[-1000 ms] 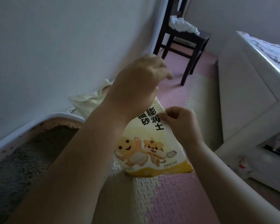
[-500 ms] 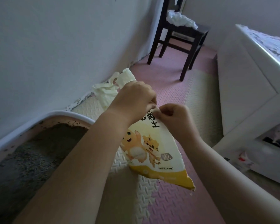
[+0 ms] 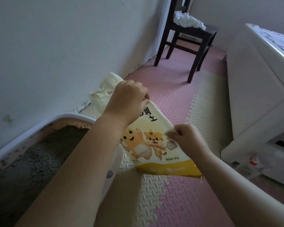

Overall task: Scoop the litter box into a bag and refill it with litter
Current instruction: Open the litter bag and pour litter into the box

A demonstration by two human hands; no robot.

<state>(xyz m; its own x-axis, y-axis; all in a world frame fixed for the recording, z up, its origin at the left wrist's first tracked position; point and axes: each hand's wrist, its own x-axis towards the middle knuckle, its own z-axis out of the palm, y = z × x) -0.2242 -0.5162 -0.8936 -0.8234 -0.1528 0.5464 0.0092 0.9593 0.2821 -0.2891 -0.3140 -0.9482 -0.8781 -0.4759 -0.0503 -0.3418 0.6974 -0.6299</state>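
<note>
Now the hands have spread apart vs half a sec ago: then both were bunched together at the top of the litter bag [image 3: 156, 138], now the left hand [image 3: 128, 97] stays closed on the top corner while the right hand [image 3: 185, 138] has slid down the right edge, pinching it w/ thumb and fingers. Bag hangs more stretched and tilted, held up in the air betw the two hands, just right of the litter box [image 3: 69, 117] and above the foam mat [image 3: 179, 202]. My read: person is tearing or peeling the top seal open, so the refill step is underway, pour not yet begun. Can't tell if the seal has actually parted; the left hand covers that corner.

Materials etc:
- Litter bag: glossy plastic film, pale cream w/ a yellow band at bottom, cartoon animals + black characters printed; looks flat-ish and slack, prob not very full.
- Litter box: smooth rounded white rim, pinkish inner wall speckled w/ dark bits; grey granular litter [image 3: 31, 161] inside, coarse and uneven.
- Foam mat: embossed interlocking tiles, pink and cream.
- Crumpled thin cream plastic bag [image 3: 103, 90] sits by the wall behind the left hand, soft and wrinkly.
- Dark wooden chair [image 3: 187, 38] further back w/ white cloth on the seat.
</note>
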